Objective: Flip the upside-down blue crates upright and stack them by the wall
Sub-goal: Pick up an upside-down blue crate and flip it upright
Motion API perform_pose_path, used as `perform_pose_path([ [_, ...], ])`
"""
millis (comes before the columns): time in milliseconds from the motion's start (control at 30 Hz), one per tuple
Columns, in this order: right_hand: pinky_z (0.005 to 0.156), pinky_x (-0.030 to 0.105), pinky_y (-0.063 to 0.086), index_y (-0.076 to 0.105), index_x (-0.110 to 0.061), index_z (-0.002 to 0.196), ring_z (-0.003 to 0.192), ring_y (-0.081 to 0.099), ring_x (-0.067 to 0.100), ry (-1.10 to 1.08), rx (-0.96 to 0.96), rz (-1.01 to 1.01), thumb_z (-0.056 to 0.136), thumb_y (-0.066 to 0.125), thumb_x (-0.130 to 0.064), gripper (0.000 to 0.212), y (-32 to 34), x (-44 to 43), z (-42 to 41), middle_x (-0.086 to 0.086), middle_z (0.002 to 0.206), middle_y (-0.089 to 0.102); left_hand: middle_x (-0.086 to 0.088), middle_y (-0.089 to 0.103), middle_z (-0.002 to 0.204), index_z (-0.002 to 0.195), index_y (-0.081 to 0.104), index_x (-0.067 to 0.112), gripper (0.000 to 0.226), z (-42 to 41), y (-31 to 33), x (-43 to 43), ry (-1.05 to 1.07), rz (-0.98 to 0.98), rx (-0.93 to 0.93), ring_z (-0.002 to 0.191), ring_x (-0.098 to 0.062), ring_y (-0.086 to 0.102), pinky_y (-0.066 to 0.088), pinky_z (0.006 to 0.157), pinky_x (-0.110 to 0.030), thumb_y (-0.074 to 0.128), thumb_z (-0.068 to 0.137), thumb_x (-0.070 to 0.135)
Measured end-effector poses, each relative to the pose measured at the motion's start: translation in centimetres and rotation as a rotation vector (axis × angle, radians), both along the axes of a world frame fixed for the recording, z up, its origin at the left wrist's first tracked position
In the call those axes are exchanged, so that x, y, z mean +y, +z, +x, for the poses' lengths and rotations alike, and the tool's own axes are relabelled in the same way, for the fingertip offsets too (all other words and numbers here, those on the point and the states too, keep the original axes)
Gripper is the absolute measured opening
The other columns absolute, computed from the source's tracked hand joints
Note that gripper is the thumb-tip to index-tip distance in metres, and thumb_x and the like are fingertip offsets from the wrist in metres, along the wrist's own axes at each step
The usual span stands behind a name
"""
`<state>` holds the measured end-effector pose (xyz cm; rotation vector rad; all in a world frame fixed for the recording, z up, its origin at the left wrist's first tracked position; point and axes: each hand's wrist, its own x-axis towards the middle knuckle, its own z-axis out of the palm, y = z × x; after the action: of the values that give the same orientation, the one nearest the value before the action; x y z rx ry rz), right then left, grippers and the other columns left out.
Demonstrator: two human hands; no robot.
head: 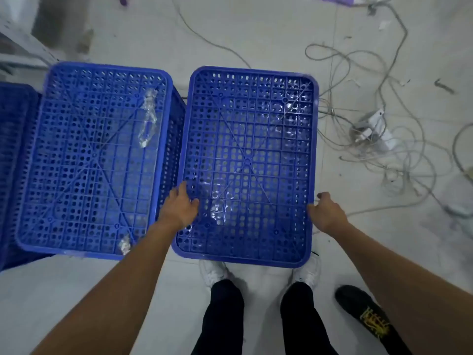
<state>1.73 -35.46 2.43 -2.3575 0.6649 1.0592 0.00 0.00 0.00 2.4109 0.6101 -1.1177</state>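
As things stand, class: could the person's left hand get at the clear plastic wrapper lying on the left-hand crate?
Probably yes. The left hand grips the right-hand crate's edge, beside the left-hand crate. Nothing lies between it and the wrapper, though it must let go first.

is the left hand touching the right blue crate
Touching. The head view shows the left hand on the right crate, thumb and fingers lying over its near-left rim and mesh with no gap visible.

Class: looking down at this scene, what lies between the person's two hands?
In the head view, the near end of the right blue crate spans between left hand and right hand.
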Motion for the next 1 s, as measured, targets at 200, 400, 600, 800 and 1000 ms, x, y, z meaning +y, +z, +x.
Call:
perform_pose_path([
  [200, 0.092, 0.041, 0.049, 0.033, -0.009, 0.147, 0.103, 0.06, 0.033, -0.212, -0.034, 0.034, 0.099, 0.047, -0.039, 0.058, -4.9, -1.3, 2.1, 0.019, 0.129, 0.057, -0.018, 0.024, 0.159, 0.158, 0.004, 0.023, 0.069, 1.1, -3.7, -0.4, 0.225, 0.075, -0.035, 0.121, -0.044, 0.054, 0.049, 0.095, -0.057, 0.043, 0.103, 0.038],
  [400, 0.089, 0.037, 0.044, 0.048, -0.01, 0.139, 0.117, 0.055, 0.035, -0.231, -0.113, 0.019, 0.098, 0.05, -0.043, 0.052, -7.1, -1.6, 3.4, 0.019, 0.136, 0.054, -0.021, 0.056, 0.135, 0.157, 0.011, 0.022, 0.063, 2.2, -5.6, 0.8, 0.332, 0.104, -0.083, 0.085, -0.04, 0.064, 0.051, 0.063, -0.045, 0.043, 0.104, 0.027],
  [600, 0.084, 0.036, 0.043, 0.043, -0.012, 0.141, 0.111, 0.056, 0.033, -0.307, -0.113, 0.062, 0.101, 0.049, -0.036, 0.047, -8.1, -1.2, 3.9, 0.016, 0.133, 0.055, -0.012, 0.062, 0.119, 0.157, 0.017, 0.021, 0.062, 3.5, -6.0, 1.4, 0.321, 0.101, -0.08, 0.058, -0.026, 0.053, 0.046, 0.048, -0.039, 0.047, 0.103, 0.018],
  [800, 0.071, 0.034, 0.042, 0.045, -0.011, 0.131, 0.086, 0.055, 0.028, -0.274, -0.09, 0.054, 0.102, 0.045, -0.034, 0.037, -8.1, -2.2, 4.1, 0.015, 0.11, 0.061, -0.006, 0.058, 0.087, 0.149, 0.032, 0.025, 0.054, 4.3, -5.2, 1.2, 0.34, 0.118, -0.035, 0.082, -0.039, 0.066, 0.059, 0.069, -0.053, 0.052, 0.1, 0.016],
  [1000, 0.077, 0.037, 0.045, 0.043, -0.011, 0.131, 0.091, 0.056, 0.031, -0.193, -0.081, -0.024, 0.102, 0.042, -0.035, 0.038, -7.9, -6.3, 4.3, 0.015, 0.112, 0.061, -0.008, 0.058, 0.089, 0.148, 0.033, 0.022, 0.05, 3.5, -5.3, -2.6, 0.266, 0.06, -0.056, 0.061, -0.028, 0.056, 0.047, 0.05, -0.038, 0.052, 0.101, 0.02],
])
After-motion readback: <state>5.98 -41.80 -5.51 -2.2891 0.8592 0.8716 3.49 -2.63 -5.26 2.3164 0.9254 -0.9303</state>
